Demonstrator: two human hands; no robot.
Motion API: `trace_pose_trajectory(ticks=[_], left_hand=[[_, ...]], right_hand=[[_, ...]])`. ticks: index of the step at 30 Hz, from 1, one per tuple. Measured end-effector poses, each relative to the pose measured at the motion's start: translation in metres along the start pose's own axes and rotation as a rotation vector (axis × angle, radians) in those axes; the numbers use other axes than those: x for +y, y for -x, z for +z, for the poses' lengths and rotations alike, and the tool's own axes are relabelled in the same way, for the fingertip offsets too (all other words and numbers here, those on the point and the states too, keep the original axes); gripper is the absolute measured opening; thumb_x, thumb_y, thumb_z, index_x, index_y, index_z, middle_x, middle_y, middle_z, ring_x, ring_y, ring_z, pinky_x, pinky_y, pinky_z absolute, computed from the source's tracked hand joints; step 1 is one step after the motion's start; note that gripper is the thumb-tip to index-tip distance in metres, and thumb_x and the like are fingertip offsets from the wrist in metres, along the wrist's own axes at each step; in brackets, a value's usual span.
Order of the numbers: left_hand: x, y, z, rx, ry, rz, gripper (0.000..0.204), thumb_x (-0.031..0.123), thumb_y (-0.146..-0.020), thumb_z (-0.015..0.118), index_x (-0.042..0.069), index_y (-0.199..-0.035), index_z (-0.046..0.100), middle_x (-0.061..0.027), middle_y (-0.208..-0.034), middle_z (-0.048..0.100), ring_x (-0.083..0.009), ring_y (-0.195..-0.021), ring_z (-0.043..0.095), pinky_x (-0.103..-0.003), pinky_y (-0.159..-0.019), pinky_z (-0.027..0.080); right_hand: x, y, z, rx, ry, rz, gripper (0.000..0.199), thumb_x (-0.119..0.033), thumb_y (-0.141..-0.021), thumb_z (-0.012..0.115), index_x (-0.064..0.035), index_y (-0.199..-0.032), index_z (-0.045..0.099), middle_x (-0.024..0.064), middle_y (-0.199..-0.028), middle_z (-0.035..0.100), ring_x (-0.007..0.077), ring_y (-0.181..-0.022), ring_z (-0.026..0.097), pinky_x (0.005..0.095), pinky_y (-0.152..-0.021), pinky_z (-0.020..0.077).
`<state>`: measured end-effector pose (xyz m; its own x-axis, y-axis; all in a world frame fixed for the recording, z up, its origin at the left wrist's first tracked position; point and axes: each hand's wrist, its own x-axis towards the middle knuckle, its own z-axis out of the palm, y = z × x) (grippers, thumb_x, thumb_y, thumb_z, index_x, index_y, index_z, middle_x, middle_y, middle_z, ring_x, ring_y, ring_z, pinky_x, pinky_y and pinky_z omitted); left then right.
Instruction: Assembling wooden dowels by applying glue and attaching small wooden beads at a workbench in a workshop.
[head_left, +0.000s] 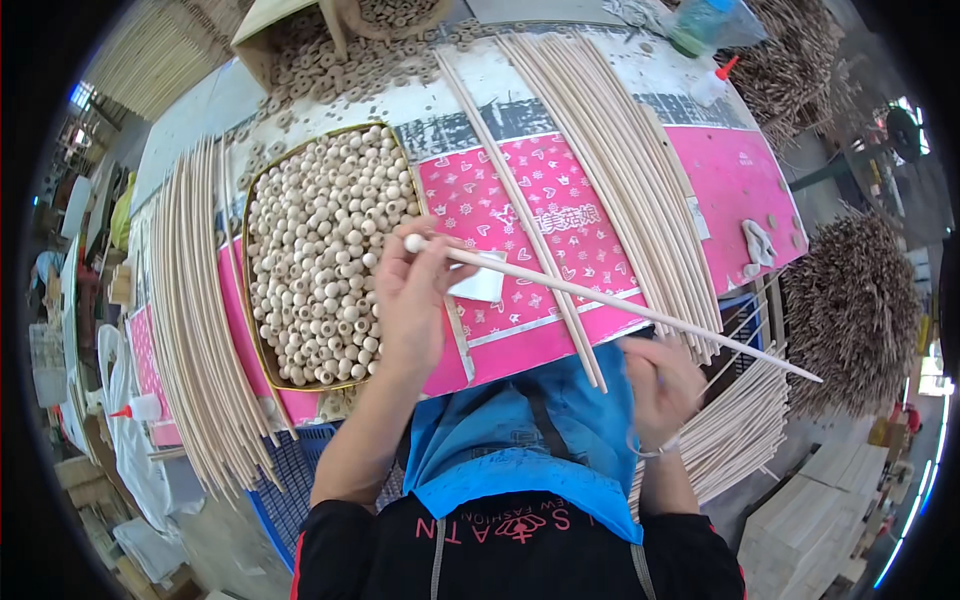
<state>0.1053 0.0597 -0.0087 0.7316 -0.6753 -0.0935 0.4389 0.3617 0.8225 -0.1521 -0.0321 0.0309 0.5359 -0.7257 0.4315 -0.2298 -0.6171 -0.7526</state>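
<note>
My left hand is closed round one end of a long wooden dowel, where a round wooden bead sits at the tip by my fingers. From there the dowel slants down to the right, past the table's front edge. Below it, my right hand is smeared by motion, so its fingers cannot be read; it is apart from the dowel. Left of my left hand stands a shallow tray heaped with drilled wooden beads. Two loose dowels lie on the pink printed sheet, their ends overhanging the edge.
Dowel bundles lie at the left and right of the table. Wooden rings spill at the back. A glue bottle stands back right, another at left. Stacked sticks rise beyond the right side.
</note>
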Motion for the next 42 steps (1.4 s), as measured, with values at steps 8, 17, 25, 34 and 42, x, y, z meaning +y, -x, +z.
trace_pose_trajectory(ticks=[8, 17, 25, 34, 42], left_hand=[[0.028, -0.035, 0.016, -0.075, -0.245, 0.092, 0.029, 0.009, -0.1, 0.053, -0.002, -0.127, 0.053, -0.0088, -0.097, 0.065, -0.0168, -0.089, 0.067, -0.03, -0.079, 0.057], [0.019, -0.071, 0.091, -0.403, -0.442, 0.21, 0.026, 0.021, -0.109, 0.038, 0.001, -0.109, 0.055, -0.0078, -0.086, 0.06, -0.0171, -0.087, 0.062, -0.034, -0.086, 0.053], [-0.047, -0.011, 0.184, -0.718, -0.681, -0.022, 0.059, 0.026, -0.102, 0.054, 0.002, -0.152, 0.033, -0.0161, -0.115, 0.067, -0.0192, -0.099, 0.066, -0.032, -0.089, 0.053], [-0.062, 0.007, 0.126, -0.705, -0.715, -0.32, 0.04, 0.015, -0.101, 0.056, 0.0, -0.138, 0.054, -0.0094, -0.105, 0.069, -0.0161, -0.096, 0.065, -0.031, -0.088, 0.053], [-0.039, 0.03, 0.061, -0.427, -0.71, -0.247, 0.041, 0.02, -0.102, 0.057, -0.001, -0.137, 0.053, -0.0086, -0.106, 0.067, -0.0154, -0.094, 0.064, -0.032, -0.087, 0.052]], right_hand=[[0.085, 0.052, -0.087, 0.085, 0.476, 0.113, 0.027, -0.013, -0.075, 0.08, -0.0069, -0.1, 0.073, 0.0079, -0.075, 0.063, 0.026, -0.068, 0.061, 0.0376, -0.062, 0.0464], [0.112, 0.12, -0.064, 0.07, 0.029, 0.328, 0.012, -0.01, -0.087, 0.071, -0.0028, -0.097, 0.073, 0.0087, -0.072, 0.061, 0.0225, -0.06, 0.06, 0.0315, -0.054, 0.0456], [0.202, 0.189, -0.11, 0.935, -0.116, 0.86, 0.024, -0.021, -0.102, 0.056, -0.0016, -0.106, 0.07, -0.0026, -0.077, 0.056, 0.0062, -0.066, 0.048, 0.0253, -0.059, 0.0404], [0.43, 0.322, -0.154, 0.977, 0.469, 1.156, 0.04, -0.027, -0.092, 0.066, 0.0002, -0.121, 0.066, 0.0215, -0.098, 0.071, 0.0345, -0.09, 0.068, 0.0434, -0.085, 0.0521], [0.359, 0.219, -0.081, 0.484, 0.779, 1.379, 0.107, -0.035, -0.075, 0.082, -0.0179, -0.158, 0.018, 0.0225, -0.155, 0.032, 0.0442, -0.126, 0.05, 0.0532, -0.098, 0.0471]])
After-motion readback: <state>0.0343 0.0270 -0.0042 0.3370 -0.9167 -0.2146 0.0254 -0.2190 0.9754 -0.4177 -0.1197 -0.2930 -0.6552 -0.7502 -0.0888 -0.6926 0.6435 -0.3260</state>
